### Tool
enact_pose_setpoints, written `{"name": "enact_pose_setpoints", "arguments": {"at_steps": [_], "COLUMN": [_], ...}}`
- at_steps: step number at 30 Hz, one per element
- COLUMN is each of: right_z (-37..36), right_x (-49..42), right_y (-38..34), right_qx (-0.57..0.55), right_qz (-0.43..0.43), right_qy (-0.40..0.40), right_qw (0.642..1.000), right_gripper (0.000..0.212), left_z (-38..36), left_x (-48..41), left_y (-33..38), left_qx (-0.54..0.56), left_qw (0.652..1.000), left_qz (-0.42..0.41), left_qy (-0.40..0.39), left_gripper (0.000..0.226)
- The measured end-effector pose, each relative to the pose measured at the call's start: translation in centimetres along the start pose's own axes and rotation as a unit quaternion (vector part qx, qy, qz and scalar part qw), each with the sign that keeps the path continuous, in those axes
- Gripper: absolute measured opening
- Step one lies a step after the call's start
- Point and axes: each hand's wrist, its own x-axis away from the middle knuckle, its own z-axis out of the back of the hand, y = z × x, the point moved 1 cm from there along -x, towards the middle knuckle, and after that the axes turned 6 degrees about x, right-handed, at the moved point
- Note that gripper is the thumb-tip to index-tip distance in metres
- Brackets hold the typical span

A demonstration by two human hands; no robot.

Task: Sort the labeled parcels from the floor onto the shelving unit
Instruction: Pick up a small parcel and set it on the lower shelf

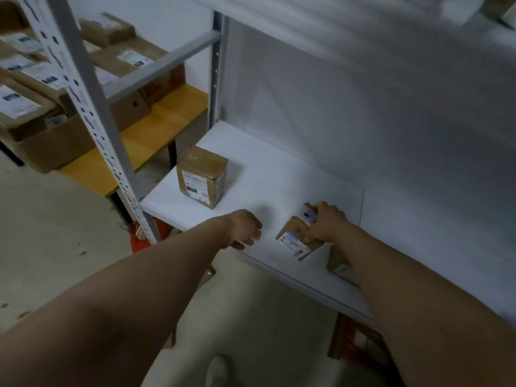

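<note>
A white shelf board (279,174) of the shelving unit lies in front of me. On its left part a brown labeled parcel (201,176) stands upright. My right hand (325,223) grips a small brown parcel (293,238) with a white label, held at the shelf's front part. A second small cardboard piece with a blue mark (309,215) shows just behind my fingers. My left hand (245,229) hovers at the shelf's front edge with fingers curled, holding nothing. Another brown parcel (339,262) is partly hidden under my right forearm.
The grey perforated upright (92,113) of the unit rises at left. Beyond it, a yellow bench (156,129) carries several labeled cardboard boxes (33,79). Red and brown items (360,344) sit below the shelf. Grey floor (42,233) lies at left.
</note>
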Motion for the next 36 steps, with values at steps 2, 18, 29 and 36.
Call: {"name": "enact_pose_setpoints", "arguments": {"at_steps": [2, 18, 29, 36], "right_z": [-0.4, -4.9, -5.8, -5.3], "right_x": [-0.5, -2.4, -2.7, 1.5], "right_y": [1.4, 6.8, 8.3, 5.9], "right_qx": [0.007, 0.023, 0.035, -0.034], "right_qz": [0.013, 0.063, 0.053, 0.071], "right_qy": [-0.009, 0.044, 0.050, 0.125], "right_qw": [1.000, 0.997, 0.997, 0.989], "right_gripper": [0.090, 0.077, 0.085, 0.082], "left_z": [-1.4, -8.3, -9.3, -8.9], "left_x": [-1.3, -4.3, -4.2, -2.8], "left_y": [1.0, 2.5, 2.1, 1.4], "left_qx": [-0.008, -0.080, -0.080, -0.077], "left_qw": [1.000, 0.996, 0.996, 0.997], "left_qz": [-0.007, -0.021, -0.022, -0.019], "left_qy": [-0.004, -0.030, -0.020, 0.004], "left_gripper": [0.030, 0.035, 0.029, 0.028]}}
